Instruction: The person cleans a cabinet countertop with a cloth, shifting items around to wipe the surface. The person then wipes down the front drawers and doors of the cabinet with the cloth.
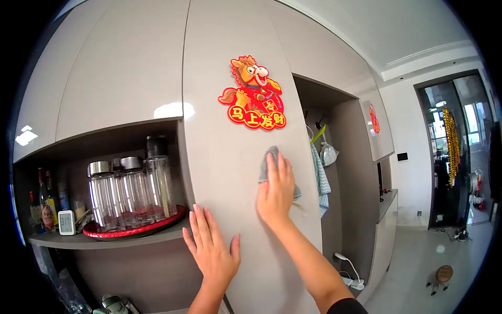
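Note:
My right hand point(278, 187) presses a grey cloth point(271, 157) against a glossy beige cabinet door point(225, 157). Part of the cloth shows above the fingers and along the hand's right side. Lower down and to the left, my left hand point(212, 245) lies flat at the door's left edge, fingers stretched out and holding nothing. Above the cloth, a red and gold horse decoration point(253, 94) is stuck on the same door.
An open shelf on the left holds a red round tray point(141, 230) with several glass bottles point(130, 191), and a small digital clock point(66, 223). To the right is an open niche with a striped cloth point(320, 178) hanging inside. A small stool point(443, 275) stands on the floor.

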Tool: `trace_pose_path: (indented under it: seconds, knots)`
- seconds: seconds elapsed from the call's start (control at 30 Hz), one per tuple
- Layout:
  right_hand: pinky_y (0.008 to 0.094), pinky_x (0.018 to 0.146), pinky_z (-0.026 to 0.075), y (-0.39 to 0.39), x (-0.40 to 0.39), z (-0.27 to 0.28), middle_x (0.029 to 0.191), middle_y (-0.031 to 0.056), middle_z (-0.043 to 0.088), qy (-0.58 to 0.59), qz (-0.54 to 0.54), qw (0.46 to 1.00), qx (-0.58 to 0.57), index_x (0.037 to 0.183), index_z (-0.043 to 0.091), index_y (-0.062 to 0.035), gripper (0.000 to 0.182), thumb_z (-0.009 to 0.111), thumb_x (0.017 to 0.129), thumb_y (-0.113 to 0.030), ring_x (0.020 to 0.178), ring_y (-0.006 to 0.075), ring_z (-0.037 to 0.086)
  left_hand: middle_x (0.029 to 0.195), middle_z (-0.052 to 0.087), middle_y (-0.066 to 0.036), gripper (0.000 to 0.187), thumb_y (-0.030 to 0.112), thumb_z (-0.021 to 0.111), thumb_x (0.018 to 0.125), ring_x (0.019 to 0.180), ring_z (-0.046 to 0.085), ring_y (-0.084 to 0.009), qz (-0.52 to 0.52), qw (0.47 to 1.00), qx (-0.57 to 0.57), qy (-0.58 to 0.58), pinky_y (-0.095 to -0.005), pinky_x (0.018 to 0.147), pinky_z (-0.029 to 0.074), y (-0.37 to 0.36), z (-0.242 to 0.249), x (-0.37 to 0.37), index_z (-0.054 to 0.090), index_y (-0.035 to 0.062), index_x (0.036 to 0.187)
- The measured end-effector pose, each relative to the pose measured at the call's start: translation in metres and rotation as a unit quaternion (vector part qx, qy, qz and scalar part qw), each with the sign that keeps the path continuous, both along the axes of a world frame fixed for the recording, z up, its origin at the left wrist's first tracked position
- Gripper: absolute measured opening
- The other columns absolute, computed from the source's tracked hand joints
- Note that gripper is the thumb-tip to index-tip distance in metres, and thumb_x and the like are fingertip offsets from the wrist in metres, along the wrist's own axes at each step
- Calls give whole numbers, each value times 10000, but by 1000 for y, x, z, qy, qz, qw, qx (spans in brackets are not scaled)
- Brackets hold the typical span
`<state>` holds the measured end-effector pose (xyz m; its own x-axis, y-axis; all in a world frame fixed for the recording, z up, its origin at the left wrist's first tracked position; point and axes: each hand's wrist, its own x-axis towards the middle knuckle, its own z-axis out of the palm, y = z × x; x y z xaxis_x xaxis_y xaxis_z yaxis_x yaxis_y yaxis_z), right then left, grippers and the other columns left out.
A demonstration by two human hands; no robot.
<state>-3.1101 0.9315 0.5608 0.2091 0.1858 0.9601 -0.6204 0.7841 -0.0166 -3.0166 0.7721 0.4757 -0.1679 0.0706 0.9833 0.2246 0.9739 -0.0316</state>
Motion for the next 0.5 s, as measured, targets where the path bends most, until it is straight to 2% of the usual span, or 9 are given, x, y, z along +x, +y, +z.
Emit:
trace_pose_path:
  seconds: [0.03,0.07,0.17,0.27,0.33,0.4,0.47,0.5]
  knots:
    - [578,1145,268,-5,7,-1,1510,190,421,1,-7,1000,3,1454,465,-81,638,518,819,-66,1369,422,390,1611,180,-289,892,324,666,859,1504,176,-428,0,1000,-4,-10,-573,1196,92,5,-2,0,242,-92,1524]
    - [572,1146,272,-4,14,4,1513,191,418,14,19,996,82,1453,468,-85,642,527,815,-65,1370,427,388,1611,181,-291,886,325,663,863,1504,177,-428,2,1000,-6,-19,-575,1195,90,11,-6,0,245,-94,1522]
    - [565,1148,274,45,2,31,1519,192,412,36,8,962,270,1455,467,-91,649,535,811,-60,1374,437,381,1608,189,-296,868,328,649,876,1504,177,-429,3,999,-19,-43,-578,1195,81,34,-13,-2,253,-102,1517]
    - [560,1145,280,108,-45,36,1524,191,409,53,11,984,169,1454,477,-101,650,541,808,-64,1368,440,392,1603,200,-302,852,332,638,887,1505,175,-431,17,999,-11,-40,-573,1197,75,57,-19,-9,261,-105,1513]
    - [557,1142,287,120,-58,31,1527,191,408,53,20,991,118,1458,477,-104,652,540,810,-66,1367,439,397,1600,205,-303,843,330,635,891,1505,177,-434,35,999,2,-32,-572,1198,79,75,-23,-16,264,-103,1512]
    - [550,1137,297,115,-41,-5,1529,190,406,19,28,994,102,1464,475,-109,655,536,813,-67,1367,439,401,1599,209,-303,835,322,633,893,1503,180,-438,50,998,18,-30,-574,1197,88,96,-32,-26,266,-100,1512]
    - [537,1130,315,116,-36,-60,1534,190,400,-31,23,990,134,1476,467,-120,656,529,824,-76,1372,434,400,1593,227,-303,811,309,621,898,1499,192,-440,61,997,28,-27,-576,1196,96,117,-42,-38,277,-97,1510]
    - [527,1127,324,121,-35,-94,1538,174,404,-48,27,980,192,1475,473,-138,655,531,825,-83,1375,417,407,1590,237,-303,800,303,614,900,1497,198,-441,70,997,33,-27,-577,1196,100,125,-48,-42,283,-96,1509]
